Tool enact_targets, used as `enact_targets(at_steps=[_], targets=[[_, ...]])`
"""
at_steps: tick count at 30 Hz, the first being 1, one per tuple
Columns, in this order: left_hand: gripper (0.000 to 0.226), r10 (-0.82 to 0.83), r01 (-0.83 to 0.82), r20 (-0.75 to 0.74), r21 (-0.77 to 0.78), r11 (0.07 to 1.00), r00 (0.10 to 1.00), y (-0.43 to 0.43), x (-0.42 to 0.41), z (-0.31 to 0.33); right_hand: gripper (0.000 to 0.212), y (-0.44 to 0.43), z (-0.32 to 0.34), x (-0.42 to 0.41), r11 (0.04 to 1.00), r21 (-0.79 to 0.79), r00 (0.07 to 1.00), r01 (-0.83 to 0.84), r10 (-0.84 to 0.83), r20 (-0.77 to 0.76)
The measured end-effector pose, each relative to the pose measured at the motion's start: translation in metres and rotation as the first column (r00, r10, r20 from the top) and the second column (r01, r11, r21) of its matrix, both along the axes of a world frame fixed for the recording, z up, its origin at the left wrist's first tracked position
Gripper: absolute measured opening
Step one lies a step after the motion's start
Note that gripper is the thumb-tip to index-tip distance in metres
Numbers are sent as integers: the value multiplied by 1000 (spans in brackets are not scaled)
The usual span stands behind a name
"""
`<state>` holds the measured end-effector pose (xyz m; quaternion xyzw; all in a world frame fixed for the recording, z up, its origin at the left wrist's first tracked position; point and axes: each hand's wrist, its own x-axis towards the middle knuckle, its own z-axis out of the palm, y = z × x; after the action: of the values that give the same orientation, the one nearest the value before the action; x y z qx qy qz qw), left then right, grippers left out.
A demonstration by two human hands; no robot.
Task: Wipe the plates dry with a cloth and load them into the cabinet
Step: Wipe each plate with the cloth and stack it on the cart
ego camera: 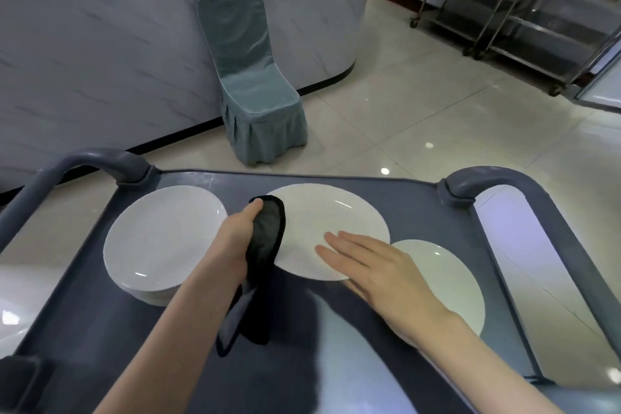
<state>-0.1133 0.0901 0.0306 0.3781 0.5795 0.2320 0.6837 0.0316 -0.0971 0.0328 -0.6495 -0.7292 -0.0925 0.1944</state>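
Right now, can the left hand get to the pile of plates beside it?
Probably yes. The left hand, gripping the cloth, is right beside the pile of plates, with nothing between them.

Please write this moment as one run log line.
left hand: grips black cloth against left rim of round white plate | right hand: flat on its near rim | white plate stack: left on grey cart

a grey cart (420, 198) with a rimmed flat top stands on pale floor tiles (403, 118), with curved handles (100, 161) at its ten and two o'clock corners. on the top, a stack of white plates (161, 239) sits at nine o'clock and a single white plate (447, 282) lies at four.
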Motion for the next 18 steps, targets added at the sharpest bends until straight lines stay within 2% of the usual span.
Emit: enact_targets(at_steps=[3,5,6,7,8,9,11,13,15,17,18], targets=[[56,115,-92,206,-119,989,972,-17,7,3,38,6,4,-15,994,-87,947,60,-84,-309],[68,46,-3,291,-147,989,956,-37,21,9,33,10,7,-30,987,-148,784,56,-136,-605],[70,-67,70,269,2,998,961,-47,28,11,27,12,10,-38,983,-169,678,77,-176,-714],[65,-180,136,204,213,968,962,-57,36,12,27,15,12,-43,973,-191,556,129,-230,-799],[55,-240,175,93,447,877,966,-65,43,10,31,18,13,-46,959,-206,412,192,-270,-871],[48,-256,198,6,614,764,967,-73,47,11,38,20,15,-46,941,-217,262,258,-284,-922],[51,-304,262,-86,753,604,949,-83,52,11,49,26,20,-43,895,-257,4,365,-278,-961],[55,-376,394,-238,817,421,896,-98,51,0,41,29,24,-36,865,-294,-188,406,-236,-953],[56,-419,468,-327,833,295,847,-108,47,-12,39,28,30,-32,860,-311,-239,405,-229,-944],[54,-455,463,-309,842,277,835,-102,49,-17,44,26,32,-34,841,-330,-253,428,-240,-937],[51,-472,443,-271,844,303,839,-95,51,-14,49,24,31,-37,819,-346,-246,458,-257,-935]])
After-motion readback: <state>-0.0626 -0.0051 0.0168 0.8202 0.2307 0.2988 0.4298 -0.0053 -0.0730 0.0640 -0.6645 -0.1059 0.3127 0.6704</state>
